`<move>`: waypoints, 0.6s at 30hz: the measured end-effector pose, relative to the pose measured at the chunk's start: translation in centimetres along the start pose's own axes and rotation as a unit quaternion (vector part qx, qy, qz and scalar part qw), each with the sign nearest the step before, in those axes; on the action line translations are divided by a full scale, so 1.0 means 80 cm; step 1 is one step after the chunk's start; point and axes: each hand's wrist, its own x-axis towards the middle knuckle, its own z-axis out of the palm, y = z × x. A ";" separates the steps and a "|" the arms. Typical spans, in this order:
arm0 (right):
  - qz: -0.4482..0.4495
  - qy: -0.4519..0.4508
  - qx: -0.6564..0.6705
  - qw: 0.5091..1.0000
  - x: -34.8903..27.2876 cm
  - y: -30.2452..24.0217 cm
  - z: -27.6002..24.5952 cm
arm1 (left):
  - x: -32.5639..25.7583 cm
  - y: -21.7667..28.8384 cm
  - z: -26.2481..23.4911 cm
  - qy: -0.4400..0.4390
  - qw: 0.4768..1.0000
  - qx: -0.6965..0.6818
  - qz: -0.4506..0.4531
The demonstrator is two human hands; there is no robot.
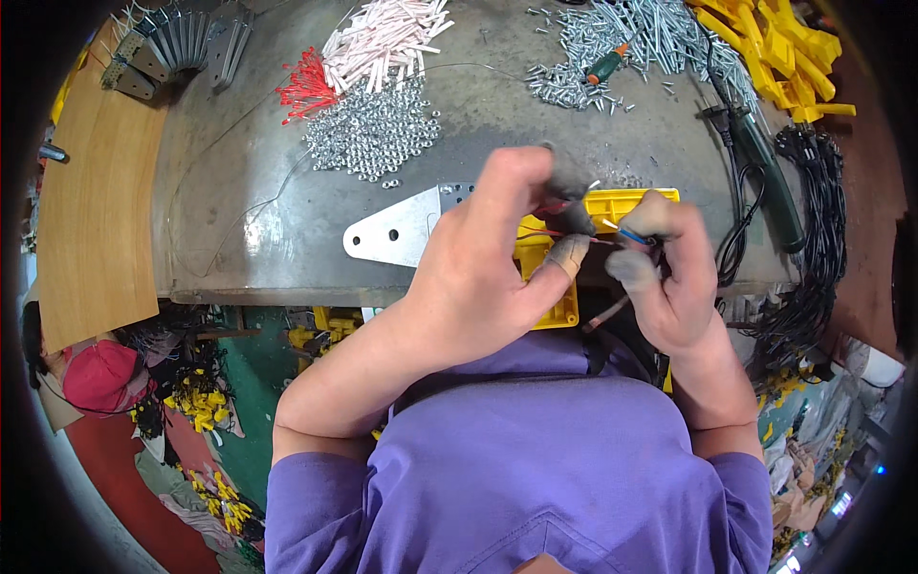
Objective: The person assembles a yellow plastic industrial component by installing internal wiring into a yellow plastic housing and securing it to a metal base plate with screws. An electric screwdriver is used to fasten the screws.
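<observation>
My left hand [502, 244] is closed in a pinch, with a thin red wire [547, 232] at its thumb and fingertips. Just to its right, my right hand [674, 273] pinches a cable whose blue wire [631, 235] sticks out with a pale end. Dark, worn coverings wrap several fingertips of both hands. Below the hands lies an open yellow plastic housing [631, 197], partly hidden by them. A flat silver metal plate [406, 228] with holes reaches out from it to the left. The exact contact between the wires is too blurred to tell.
Small metal nuts [368, 134], red sleeved pieces [306, 86] and white tubes [382, 38] lie in piles at the back. Screws [660, 43] with a screwdriver [608, 64] sit further right. Yellow handles [779, 53], a green tool [770, 182] and black cords [813, 220] line the right side.
</observation>
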 end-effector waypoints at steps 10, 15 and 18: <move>0.061 0.043 0.100 0.992 0.001 -0.005 0.008 | 0.001 -0.001 0.007 0.097 0.984 -0.150 -0.022; 0.101 0.070 0.119 0.985 0.000 -0.012 0.007 | -0.001 -0.002 0.007 0.094 0.982 -0.160 -0.022; 0.132 0.115 0.170 0.970 -0.006 -0.015 0.008 | 0.000 -0.003 0.006 0.102 0.981 -0.163 -0.026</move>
